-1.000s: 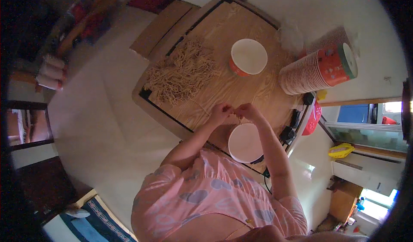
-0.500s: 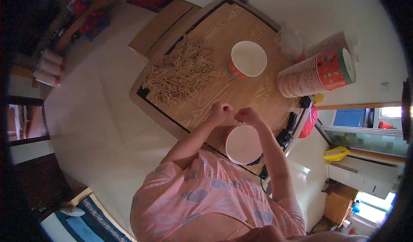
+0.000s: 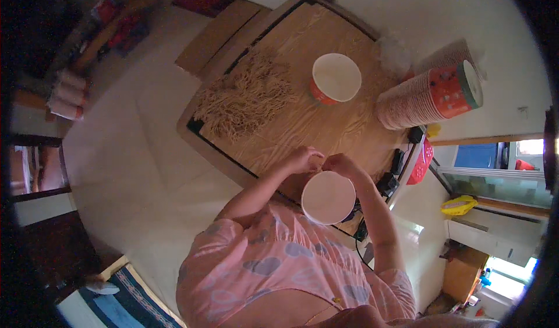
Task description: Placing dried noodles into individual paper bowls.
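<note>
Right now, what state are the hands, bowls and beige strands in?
Left hand: fingers curled, grip unclear
Right hand: fingers bent, grip unclear
Near bowl: uncovered, mouth toward the camera
Far bowl: uncovered, upright
Stacked bowls: nested together
Beige strands: heaped, loose, tangled

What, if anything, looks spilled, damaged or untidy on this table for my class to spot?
Nothing looks spilled or damaged; the nearest paper tub looks intact. Only the heap of tan cord strands, on the left of the wooden tabletop, looks somewhat messy: strands sprawl every which way, unlike the neatly nested stack of paper tubs.
</note>
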{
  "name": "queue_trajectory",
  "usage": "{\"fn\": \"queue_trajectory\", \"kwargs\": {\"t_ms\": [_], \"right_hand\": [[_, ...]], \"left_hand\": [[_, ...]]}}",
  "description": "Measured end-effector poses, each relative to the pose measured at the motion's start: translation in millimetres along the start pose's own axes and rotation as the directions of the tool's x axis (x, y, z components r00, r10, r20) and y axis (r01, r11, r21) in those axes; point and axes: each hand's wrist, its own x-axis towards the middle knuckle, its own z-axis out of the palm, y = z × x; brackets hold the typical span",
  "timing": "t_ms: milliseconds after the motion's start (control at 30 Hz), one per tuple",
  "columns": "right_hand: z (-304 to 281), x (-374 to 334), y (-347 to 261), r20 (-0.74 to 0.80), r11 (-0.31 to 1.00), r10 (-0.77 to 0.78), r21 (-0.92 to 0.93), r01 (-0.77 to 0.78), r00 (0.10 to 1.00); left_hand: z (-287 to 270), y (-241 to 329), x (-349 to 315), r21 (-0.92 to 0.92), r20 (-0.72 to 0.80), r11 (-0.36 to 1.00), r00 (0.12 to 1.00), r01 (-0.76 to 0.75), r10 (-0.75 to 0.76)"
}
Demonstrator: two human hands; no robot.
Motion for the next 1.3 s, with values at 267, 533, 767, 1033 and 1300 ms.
{"fn": "queue_trajectory", "kwargs": {"t_ms": [267,533,767,1033,1300], "right_hand": [[-2.7,-29.4,-33.2,-0.086,0.984,0.076,0.168,-0.061,0.993],[-21.4,-53.3,-55.3,-0.122,0.844,0.015,0.533,0.053,0.992],[-4.1,-72.1,-60.8,-0.170,0.828,0.057,0.559,0.048,0.984],[2.4,-79.1,-42.9,-0.175,0.873,0.169,0.484,-0.065,0.970],[12.6,-82.6,-25.6,-0.231,0.771,0.121,0.635,0.056,0.965]], "left_hand": [[-8.1,22.4,4.3,-0.322,0.307,0.834,0.882,0.449,-0.357],[-31.7,51.9,18.0,-0.532,0.209,0.794,0.954,0.295,-0.215],[-44.8,81.7,16.1,-0.471,0.311,0.837,0.940,0.279,-0.139],[-8.6,52.8,8.9,-0.407,0.298,0.844,0.924,0.350,-0.239],[-4.1,75.7,17.0,-0.075,-0.021,0.984,0.987,0.160,-0.161]]}}
